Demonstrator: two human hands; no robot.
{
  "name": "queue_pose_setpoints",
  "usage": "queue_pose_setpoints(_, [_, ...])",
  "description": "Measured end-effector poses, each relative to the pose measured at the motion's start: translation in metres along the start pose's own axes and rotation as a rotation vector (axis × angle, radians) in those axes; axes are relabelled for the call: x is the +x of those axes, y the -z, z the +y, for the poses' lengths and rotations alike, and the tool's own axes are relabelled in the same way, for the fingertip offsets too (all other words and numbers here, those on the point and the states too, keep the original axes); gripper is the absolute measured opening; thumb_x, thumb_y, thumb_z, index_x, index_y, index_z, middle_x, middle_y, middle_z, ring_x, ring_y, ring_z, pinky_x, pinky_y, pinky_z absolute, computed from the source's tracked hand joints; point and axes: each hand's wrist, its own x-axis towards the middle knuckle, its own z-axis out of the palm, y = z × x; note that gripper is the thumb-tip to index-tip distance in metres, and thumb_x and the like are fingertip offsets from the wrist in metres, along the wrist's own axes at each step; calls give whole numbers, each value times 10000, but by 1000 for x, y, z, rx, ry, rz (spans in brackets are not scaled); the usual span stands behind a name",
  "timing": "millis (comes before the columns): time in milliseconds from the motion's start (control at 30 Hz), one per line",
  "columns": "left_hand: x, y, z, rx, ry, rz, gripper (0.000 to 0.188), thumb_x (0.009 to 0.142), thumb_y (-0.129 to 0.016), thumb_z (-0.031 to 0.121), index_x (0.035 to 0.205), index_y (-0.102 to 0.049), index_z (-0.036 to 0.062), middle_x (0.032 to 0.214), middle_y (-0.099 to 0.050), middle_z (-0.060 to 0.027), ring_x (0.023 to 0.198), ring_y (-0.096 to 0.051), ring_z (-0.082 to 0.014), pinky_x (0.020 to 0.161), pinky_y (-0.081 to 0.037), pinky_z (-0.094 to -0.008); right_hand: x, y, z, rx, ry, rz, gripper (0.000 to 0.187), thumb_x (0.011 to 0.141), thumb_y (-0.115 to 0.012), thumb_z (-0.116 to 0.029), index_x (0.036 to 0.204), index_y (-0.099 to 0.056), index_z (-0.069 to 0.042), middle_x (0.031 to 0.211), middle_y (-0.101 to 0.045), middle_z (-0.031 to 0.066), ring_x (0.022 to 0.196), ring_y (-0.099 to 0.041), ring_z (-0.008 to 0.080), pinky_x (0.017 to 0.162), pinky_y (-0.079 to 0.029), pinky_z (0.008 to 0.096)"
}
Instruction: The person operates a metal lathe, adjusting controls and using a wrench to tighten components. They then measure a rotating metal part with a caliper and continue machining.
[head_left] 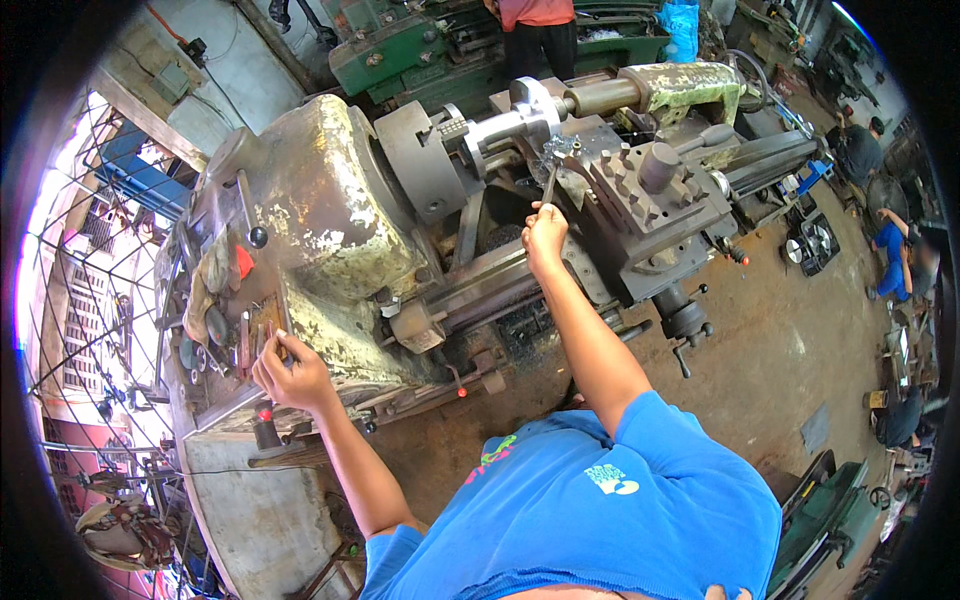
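Note:
My right hand (545, 240) is closed around a thin metal rod (550, 186). The rod's far end reaches a tangle of metal shavings (562, 149) beside the lathe's tool post (655, 190). Past the shavings, a shiny flanged metal workpiece (505, 128) is held in the lathe chuck (420, 160). My left hand (292, 374) is at the front edge of the headstock, next to loose hand tools (245, 340). Its fingers are curled in with thumb and forefinger close together; whatever they may hold is too small to tell.
The worn headstock (320, 200) carries a lever with a black knob (258, 237) and some rags (208, 285). A tailstock (690, 85) stands at the far right of the bed. A person in a red shirt (538, 12) is behind the lathe; other people are at right.

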Motion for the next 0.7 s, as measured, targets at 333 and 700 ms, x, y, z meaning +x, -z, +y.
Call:
queue_pose_setpoints(333, [-1,1,-1,-27,25,-5,60,831,-707,44,844,-650,30,795,-663,-64,727,-609,-257,709,-484,-387,-34,28,49,-226,-50,21,299,1049,-410,-283,976,-575,-44,613,-437,-20,412,-370,78,380,-307,251])
queue_pose_setpoints(700, [-1,1,-2,-12,-7,-1,50,831,-704,52,833,-656,39,808,-673,-57,735,-614,-253,704,-488,-373,4,-12,1,97,-51,18,220,1030,-385,-231,981,-517,-62,616,-457,11,380,-378,105,337,-270,271])
